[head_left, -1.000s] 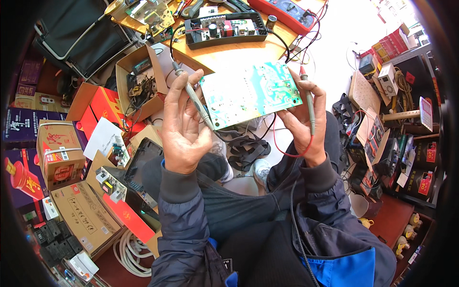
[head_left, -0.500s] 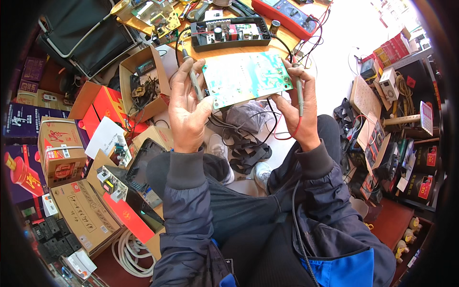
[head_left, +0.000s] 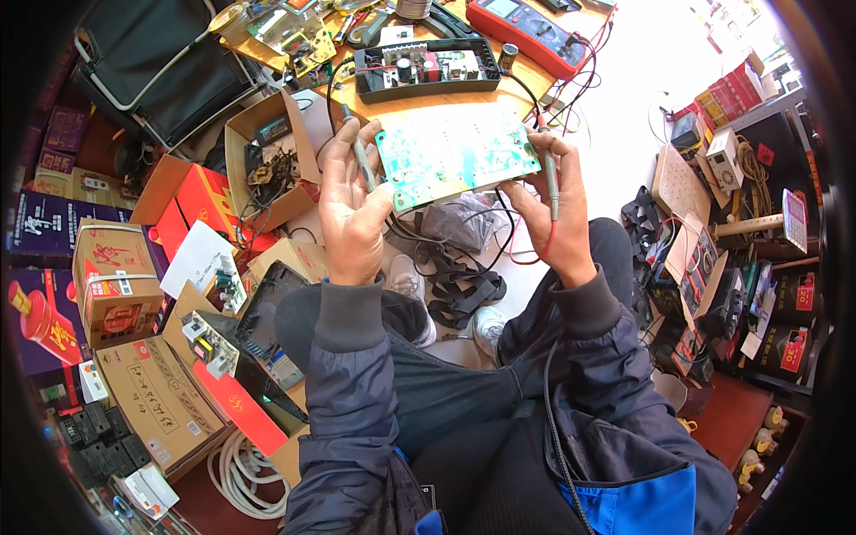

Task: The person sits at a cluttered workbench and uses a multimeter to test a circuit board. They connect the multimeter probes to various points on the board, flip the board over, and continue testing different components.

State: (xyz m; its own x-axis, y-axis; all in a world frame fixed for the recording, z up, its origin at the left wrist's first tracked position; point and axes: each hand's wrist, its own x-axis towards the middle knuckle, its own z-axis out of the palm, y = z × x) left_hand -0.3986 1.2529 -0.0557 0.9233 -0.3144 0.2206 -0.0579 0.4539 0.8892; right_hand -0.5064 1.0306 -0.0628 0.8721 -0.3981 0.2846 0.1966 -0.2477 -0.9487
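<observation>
Between my two hands I hold a green circuit board (head_left: pixel 455 159) by its left and right edges, its solder side facing up and partly washed out by glare. My left hand (head_left: pixel 351 209) grips the left edge, with a grey test probe (head_left: pixel 364 164) tucked along its fingers. At the right edge my right hand (head_left: pixel 560 207) pinches the board, and a second test probe (head_left: pixel 551 178) with a red lead lies across its fingers. Beyond the board, an open black case with electronics inside (head_left: pixel 428 69) sits on the wooden table (head_left: pixel 392 105).
A red multimeter (head_left: pixel 526 36) lies at the table's far right. Cardboard boxes (head_left: pixel 159 401) crowd the left side, one open box (head_left: pixel 272 152) holding cables. Black straps (head_left: pixel 464 294) and a plastic bag (head_left: pixel 464 223) lie on the floor by my shoes. Cluttered shelves (head_left: pixel 785 294) stand at right.
The board has shifted slightly left and its far edge has tilted, with both hands still around it. The view has moved a little; the probes stay in my hands.
</observation>
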